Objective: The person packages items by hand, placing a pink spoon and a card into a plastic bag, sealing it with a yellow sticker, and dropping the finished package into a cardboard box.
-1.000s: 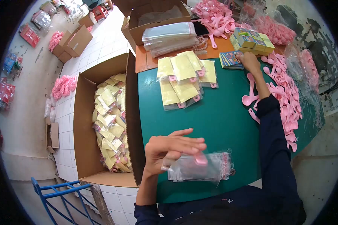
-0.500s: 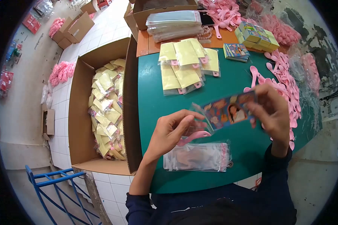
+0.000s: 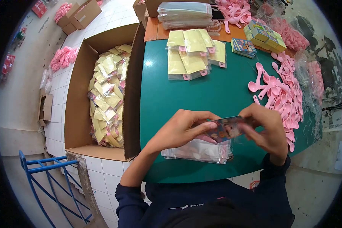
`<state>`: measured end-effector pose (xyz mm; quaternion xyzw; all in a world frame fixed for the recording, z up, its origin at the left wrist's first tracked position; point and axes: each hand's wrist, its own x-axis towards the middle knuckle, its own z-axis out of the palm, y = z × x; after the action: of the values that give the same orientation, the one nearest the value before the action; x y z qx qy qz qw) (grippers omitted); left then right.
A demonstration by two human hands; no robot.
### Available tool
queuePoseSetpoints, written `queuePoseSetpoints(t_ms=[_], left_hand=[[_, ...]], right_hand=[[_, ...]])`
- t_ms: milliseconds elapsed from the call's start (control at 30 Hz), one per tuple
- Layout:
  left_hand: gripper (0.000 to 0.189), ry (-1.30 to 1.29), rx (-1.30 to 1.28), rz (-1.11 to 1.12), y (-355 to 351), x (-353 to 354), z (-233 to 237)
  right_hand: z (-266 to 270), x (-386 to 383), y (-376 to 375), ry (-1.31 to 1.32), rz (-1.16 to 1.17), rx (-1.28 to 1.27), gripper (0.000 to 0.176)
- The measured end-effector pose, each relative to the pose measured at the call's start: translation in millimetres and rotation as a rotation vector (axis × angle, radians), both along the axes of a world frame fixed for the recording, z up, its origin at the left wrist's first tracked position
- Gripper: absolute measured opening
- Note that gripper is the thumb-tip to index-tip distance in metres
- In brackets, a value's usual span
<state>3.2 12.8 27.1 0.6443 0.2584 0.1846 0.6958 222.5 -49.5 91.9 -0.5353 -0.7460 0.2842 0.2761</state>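
Between my hands is a printed card (image 3: 228,128) with a picture on it, partly inside a clear plastic bag whose edges are hard to make out. My left hand (image 3: 186,128) grips the bag and the card's left end between thumb and fingers. A bit of a pink spoon (image 3: 206,138) shows beneath that thumb, mostly hidden. My right hand (image 3: 265,131), blurred at the fingertips, pinches the card's right end. Just below my hands lies a stack of clear bags (image 3: 195,151) on the green table (image 3: 155,102).
Filled packets with yellow backs (image 3: 193,60) lie at the table's far side. Pink spoons (image 3: 281,95) are heaped at right, near stacked cards (image 3: 243,47). A large carton (image 3: 78,98) of packets stands left, beyond it a blue metal frame (image 3: 51,165). Bundled clear sleeves (image 3: 184,15) sit at the back.
The card and bag have come lower and closer to me, and my hands are nearer together. Less of the card and spoon shows now. The whole view has shifted slightly.
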Motion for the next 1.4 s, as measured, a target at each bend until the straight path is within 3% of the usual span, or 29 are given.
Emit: queuePoseSetpoints(t_ms=[100, 133, 233, 333, 400, 433, 467, 500, 600, 700, 833, 933, 967, 1033, 1133, 1200, 1233, 1267, 1367, 1400], left_hand=[[0.035, -0.007, 0.084, -0.009, -6, 9, -2], [0.038, 0.05, 0.123, -0.015, -7, 10, 6], [0.056, 0.12, 0.231, -0.003, -12, 15, 2], [0.065, 0.132, 0.264, 0.016, -18, 13, -1], [0.076, 0.21, 0.204, -0.058, -14, 1, 3], [0.078, 0.114, 0.138, -0.043, -14, -8, -3], [0.08, 0.021, 0.072, -0.032, -15, -19, -14], [0.081, -0.071, -0.002, -0.022, -18, -28, -16], [0.078, -0.059, -0.147, 0.073, -30, -45, -13], [0.073, -0.038, -0.141, 0.223, -42, -44, -18], [0.071, -0.09, -0.205, 0.259, -52, -41, -22], [0.072, -0.145, -0.321, 0.198, -58, -38, -20], [0.072, -0.153, -0.355, 0.169, -58, -38, -19], [0.073, -0.171, -0.343, 0.165, -56, -41, -24], [0.072, -0.176, -0.316, 0.213, -52, -43, -31], [0.072, -0.132, -0.285, 0.25, -51, -43, -33], [0.071, -0.103, -0.148, 0.332, -52, -41, -34], [0.07, -0.072, -0.01, 0.411, -54, -36, -36], [0.065, 0.104, 0.297, 0.602, -61, -31, -32], [0.063, 0.172, 0.391, 0.656, -63, -30, -30]], right_hand=[[-6, -2, 2, -0.045, 0.109, -0.232, 0.02], [-9, -3, 4, -0.164, 0.194, -0.132, 0.023], [-21, -4, 1, -0.137, 0.194, -0.021, 0.021], [-32, 5, 5, 0.062, 0.323, -0.129, 0.019], [-30, 9, 1, 0.12, 0.136, -0.3, 0.016], [-30, 12, -1, 0.148, 0.04, -0.384, 0.015], [-35, 15, -7, 0.362, -0.044, -0.5, 0.016], [-44, 13, -13, 0.418, -0.047, -0.465, 0.017], [-69, 9, -23, 0.545, -0.05, -0.403, 0.022], [-60, 1, -27, 0.539, -0.005, -0.568, 0.023], [-47, 1, -32, 0.375, -0.102, -0.727, 0.02], [-66, 5, -37, 0.345, -0.031, -0.537, 0.023], [-73, 6, -38, 0.447, -0.026, -0.53, 0.024], [-80, 6, -38, 0.648, -0.012, -0.509, 0.028], [-59, 5, -36, 0.739, 0.034, -0.614, 0.028], [-55, 6, -37, 0.643, 0.017, -0.728, 0.026], [-53, 7, -39, 0.597, 0.007, -0.787, 0.025], [-49, 5, -41, 0.571, -0.059, -0.774, 0.021], [-38, -17, -41, 0.202, -0.226, -0.218, 0.014], [-43, -21, -41, 0.091, -0.193, 0.004, 0.022]])
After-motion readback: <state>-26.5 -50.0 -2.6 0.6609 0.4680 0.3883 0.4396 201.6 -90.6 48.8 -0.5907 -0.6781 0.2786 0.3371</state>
